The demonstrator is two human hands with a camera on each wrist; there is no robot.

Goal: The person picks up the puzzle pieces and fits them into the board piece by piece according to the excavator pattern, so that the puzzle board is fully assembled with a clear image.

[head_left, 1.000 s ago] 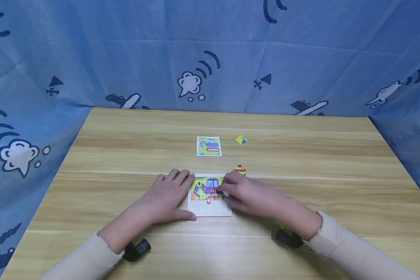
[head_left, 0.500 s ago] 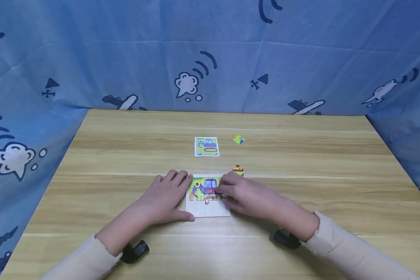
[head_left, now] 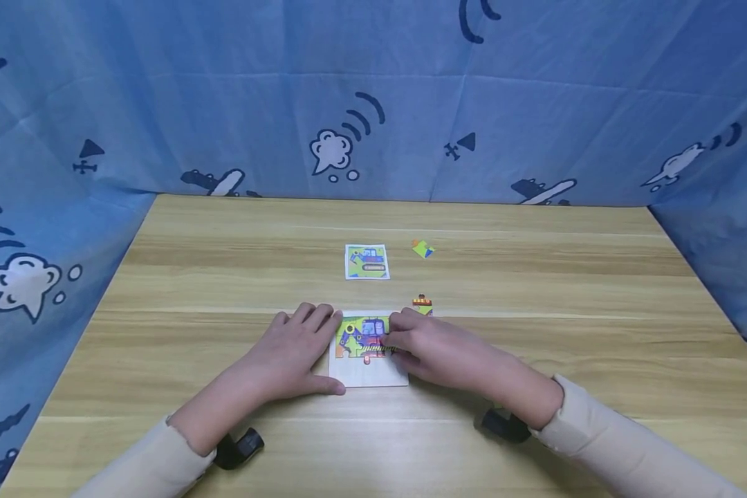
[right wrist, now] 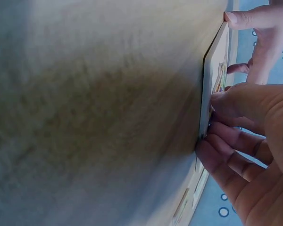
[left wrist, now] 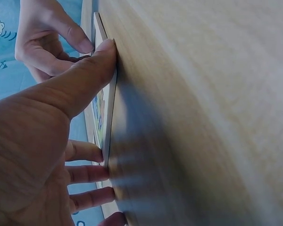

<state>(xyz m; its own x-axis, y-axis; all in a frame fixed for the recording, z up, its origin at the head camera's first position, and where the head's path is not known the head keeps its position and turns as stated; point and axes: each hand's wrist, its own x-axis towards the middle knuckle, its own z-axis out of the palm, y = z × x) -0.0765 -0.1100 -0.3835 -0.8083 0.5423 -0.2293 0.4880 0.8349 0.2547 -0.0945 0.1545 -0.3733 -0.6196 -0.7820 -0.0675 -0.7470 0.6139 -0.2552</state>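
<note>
A flat puzzle board [head_left: 369, 375] lies in front of me, its front part bare and pale. Joined pieces at its back make up a purple digger picture [head_left: 352, 340] on lime green. My left hand [head_left: 299, 349] is spread along the board's left side; in the left wrist view its thumb [left wrist: 92, 70] touches the edge. My right hand [head_left: 442, 353] bends over the right part of the picture, thumb and fingers together on a puzzle piece with a yellow-black stripe [head_left: 382, 348], mostly hidden by the fingers. In the right wrist view its fingertips [right wrist: 207, 148] reach the board's edge.
A square picture card [head_left: 366, 262] of the same digger lies behind the board. To its right is a loose green piece [head_left: 423, 249]; a red-and-yellow topped piece [head_left: 422, 305] sits just behind my right hand. A blue printed curtain [head_left: 373, 83] borders the wooden table.
The whole head view has shifted slightly, moving everything a little left. Both hands keep their places at the board.
</note>
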